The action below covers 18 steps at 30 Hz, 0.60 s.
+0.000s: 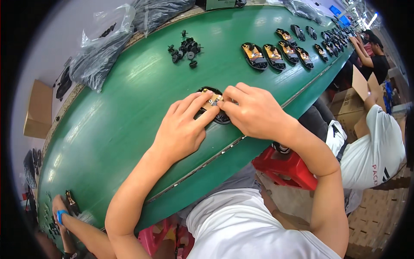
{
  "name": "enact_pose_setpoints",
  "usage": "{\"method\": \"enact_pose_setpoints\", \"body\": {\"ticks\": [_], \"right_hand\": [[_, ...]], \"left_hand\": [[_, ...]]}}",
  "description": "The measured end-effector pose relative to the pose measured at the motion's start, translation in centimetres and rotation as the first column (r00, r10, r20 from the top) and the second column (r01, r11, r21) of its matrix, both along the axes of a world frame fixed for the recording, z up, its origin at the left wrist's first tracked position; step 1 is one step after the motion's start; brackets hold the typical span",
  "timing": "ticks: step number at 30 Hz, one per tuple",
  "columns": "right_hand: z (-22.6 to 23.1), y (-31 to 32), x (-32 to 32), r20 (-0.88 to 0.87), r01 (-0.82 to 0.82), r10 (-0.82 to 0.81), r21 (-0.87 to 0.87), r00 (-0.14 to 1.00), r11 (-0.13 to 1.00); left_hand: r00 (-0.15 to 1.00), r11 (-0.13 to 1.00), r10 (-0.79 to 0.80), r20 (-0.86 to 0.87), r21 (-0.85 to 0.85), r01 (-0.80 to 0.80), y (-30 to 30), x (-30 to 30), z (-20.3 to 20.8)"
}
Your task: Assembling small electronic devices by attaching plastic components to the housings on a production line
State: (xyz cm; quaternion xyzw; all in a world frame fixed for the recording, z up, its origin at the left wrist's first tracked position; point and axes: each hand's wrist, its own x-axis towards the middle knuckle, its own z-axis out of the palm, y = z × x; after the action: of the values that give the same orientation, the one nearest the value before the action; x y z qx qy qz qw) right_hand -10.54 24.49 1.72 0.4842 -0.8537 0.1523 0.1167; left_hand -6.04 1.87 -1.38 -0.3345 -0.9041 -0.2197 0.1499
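In front of me on the green table lies a black computer mouse base (223,118) with a tan circuit board (212,102) in it. My left hand (179,127) steadies it, fingers reaching over the board and thumb along the near side. The fingers of my right hand (252,108) are pinched together at the board's right edge. Whatever lies between them is hidden. Beyond my hands is a loose pile of black scroll wheels (188,49).
More mouse bases with boards (254,56) stand in rows at the far right of the green table (116,125). Plastic bags (101,54) line the far edge. A co-worker's hand with a blue wristband (61,213) is at lower left; other people sit to the right beside a red stool (284,168).
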Motion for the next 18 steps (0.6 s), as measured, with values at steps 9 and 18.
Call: {"method": "enact_pose_setpoints", "body": {"ticks": [9,18], "right_hand": [[2.0,4.9,-4.3,0.274,0.285,-0.216,-0.248,0.937,0.926],[0.4,9.3,-9.9,-0.173,0.258,-0.300,-0.229,0.938,0.939]], "left_hand": [[0.999,0.989,0.026,0.039,-0.148,-0.020,1.4,-1.7,2.0],[0.985,0.994,0.036,0.166,0.096,-0.052,2.5,-7.0,6.7]]}}
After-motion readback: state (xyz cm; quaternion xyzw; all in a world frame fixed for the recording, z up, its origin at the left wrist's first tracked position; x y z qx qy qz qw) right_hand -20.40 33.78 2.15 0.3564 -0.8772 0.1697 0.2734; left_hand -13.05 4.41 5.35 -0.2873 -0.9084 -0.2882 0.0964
